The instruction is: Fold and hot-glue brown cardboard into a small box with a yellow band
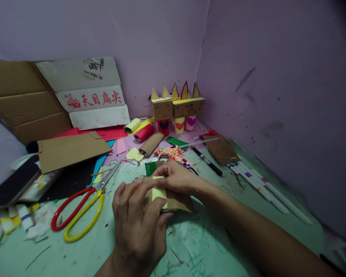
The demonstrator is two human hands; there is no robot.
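A small brown piece of cardboard [181, 201] lies low over the tabletop between my hands. Across it runs a pale yellow paper strip [159, 193]. My left hand [137, 221] is closed around the cardboard's near left side, its thumb on the strip's lower end. From the far side, my right hand [178, 177] presses its fingertips on the strip's upper end, with the cardboard partly under that hand. Just beyond are a green and brown piece [151, 168] and a flower-patterned tool [173, 152] resembling a glue gun, partly hidden by my right hand.
Scissors [99, 187] lie open on the left. Three cardboard cat figures [180, 109] stand by the wall, with a red paper tube [144, 133] nearer. A black marker [207, 161] and white pens [265, 188] lie right. Cardboard sheets [75, 150] fill the left.
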